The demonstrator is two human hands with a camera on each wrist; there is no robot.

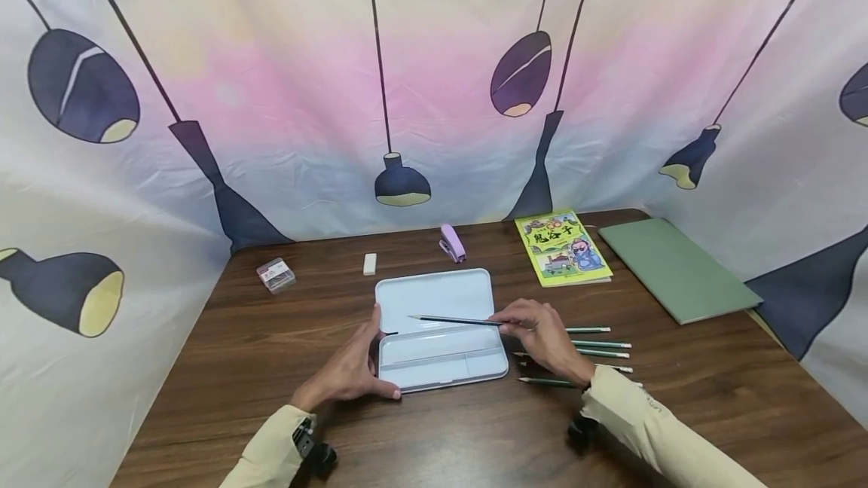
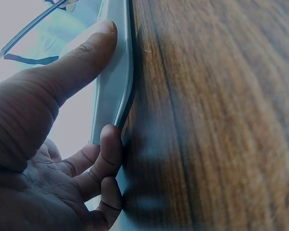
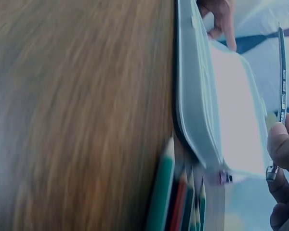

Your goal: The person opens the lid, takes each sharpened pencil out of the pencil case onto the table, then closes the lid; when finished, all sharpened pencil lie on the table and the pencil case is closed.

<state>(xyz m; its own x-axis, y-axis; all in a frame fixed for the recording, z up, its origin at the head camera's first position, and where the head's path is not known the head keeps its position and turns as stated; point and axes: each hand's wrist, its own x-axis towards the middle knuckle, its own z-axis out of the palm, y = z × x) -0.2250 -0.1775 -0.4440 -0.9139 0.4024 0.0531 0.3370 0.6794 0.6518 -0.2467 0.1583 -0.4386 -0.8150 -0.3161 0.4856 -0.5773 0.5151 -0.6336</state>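
A pale blue pencil case [image 1: 441, 374] lies on the table with its lid [image 1: 434, 296] raised at the back; its tray looks bare. My left hand [image 1: 349, 364] holds the case at its left end, thumb at the front corner and other fingers along the side. In the left wrist view the thumb [image 2: 94, 48] lies on the case's wall. Over the case, my right hand [image 1: 539, 331] pinches a dark pencil [image 1: 454, 319] near its rear end, point to the left. Several green pencils [image 1: 597, 343] lie beneath and beside the right hand, at the case's right.
Behind the case lie a white eraser [image 1: 369, 263] and a lilac stapler [image 1: 452, 244]. A small clear box [image 1: 276, 276] sits at back left. A yellow book [image 1: 564, 248] and a green folder [image 1: 680, 269] lie at back right. A printed curtain [image 1: 305, 96] hangs behind the table.
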